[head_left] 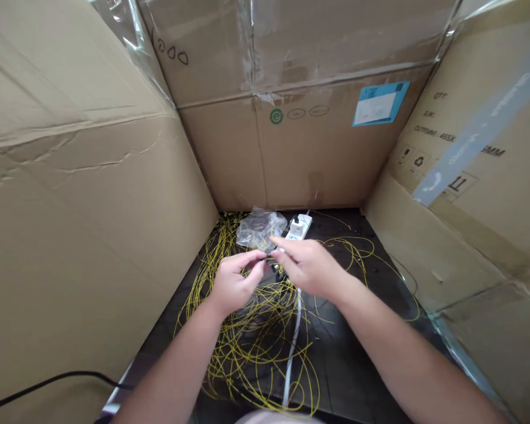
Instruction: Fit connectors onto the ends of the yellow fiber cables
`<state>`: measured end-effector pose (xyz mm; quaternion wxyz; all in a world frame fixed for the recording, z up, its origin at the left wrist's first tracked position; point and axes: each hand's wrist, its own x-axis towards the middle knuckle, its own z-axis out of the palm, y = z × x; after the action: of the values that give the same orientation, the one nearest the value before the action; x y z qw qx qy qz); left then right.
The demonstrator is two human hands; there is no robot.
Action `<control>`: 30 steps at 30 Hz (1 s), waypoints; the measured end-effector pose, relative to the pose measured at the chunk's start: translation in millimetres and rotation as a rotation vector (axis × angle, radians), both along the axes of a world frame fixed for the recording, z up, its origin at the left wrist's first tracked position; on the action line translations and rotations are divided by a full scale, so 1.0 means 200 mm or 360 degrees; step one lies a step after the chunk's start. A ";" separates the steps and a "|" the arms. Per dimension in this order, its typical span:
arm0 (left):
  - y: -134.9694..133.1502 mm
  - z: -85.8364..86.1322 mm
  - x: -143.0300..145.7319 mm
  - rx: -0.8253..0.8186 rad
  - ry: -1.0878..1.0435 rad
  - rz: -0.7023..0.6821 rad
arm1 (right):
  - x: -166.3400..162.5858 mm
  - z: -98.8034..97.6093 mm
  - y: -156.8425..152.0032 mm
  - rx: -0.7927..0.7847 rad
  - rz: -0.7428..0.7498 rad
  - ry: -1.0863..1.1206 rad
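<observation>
My left hand (239, 280) and my right hand (308, 266) meet over the middle of the dark table. Thumb and forefinger of each hand are pinched close together around a small dark piece (268, 254), too small and blurred to name. Thin yellow wires (247, 341) lie in a loose tangle below and to the left of the hands. Just beneath the fingertips sit several small black parts (279, 272). Behind the hands rests a crumpled clear plastic bag (258, 227), partly covered by my fingers.
A white power strip (307, 221) with a plug in it stands behind my right hand; its white cord (294, 347) runs toward me. Large cardboard boxes wall the table at left (92, 235), back (309, 159) and right (459, 235). A black cable (66, 375) crosses at lower left.
</observation>
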<state>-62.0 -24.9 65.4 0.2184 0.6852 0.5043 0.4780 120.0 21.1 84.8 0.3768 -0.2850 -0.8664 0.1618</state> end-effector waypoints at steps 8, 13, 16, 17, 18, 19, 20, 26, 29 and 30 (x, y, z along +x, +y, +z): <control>0.01 -0.05 0.05 -0.0257 -0.0410 -0.0057 | 0.02 -0.01 0.01 -0.0245 0.0186 -0.0365; 0.04 -0.09 0.06 -0.0342 -0.0425 -0.0058 | 0.05 0.00 0.05 -0.0212 0.0113 -0.0494; 0.09 -0.14 0.05 -0.0390 -0.0306 0.0018 | 0.12 0.02 0.09 -0.0122 -0.0130 -0.0499; 0.11 -0.17 0.04 -0.0421 -0.0244 0.0050 | 0.15 0.03 0.11 -0.0104 -0.0222 -0.0472; 0.13 -0.20 0.03 -0.0458 -0.0157 0.0074 | 0.20 0.05 0.12 -0.0083 -0.0319 -0.0436; 0.15 -0.23 0.02 -0.0487 -0.0039 0.0080 | 0.24 0.06 0.14 -0.0057 -0.0430 -0.0396; 0.17 -0.26 0.02 -0.0491 0.0107 0.0068 | 0.29 0.07 0.16 -0.0025 -0.0554 -0.0349; 0.20 -0.39 0.02 -0.0235 0.0916 -0.0057 | 0.53 0.04 0.31 -0.0053 -0.1218 -0.0400; 0.20 -0.41 0.03 -0.0247 0.1136 -0.0061 | 0.60 -0.03 0.40 -0.0284 -0.1259 -0.0727; 0.20 -0.41 0.03 -0.0249 0.1191 -0.0064 | 0.62 -0.06 0.42 -0.0365 -0.1252 -0.0799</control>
<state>-55.4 14.8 -15.6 0.0801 0.8034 0.5706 0.1505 243.2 105.6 72.9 0.1547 -0.6612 -0.7335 0.0277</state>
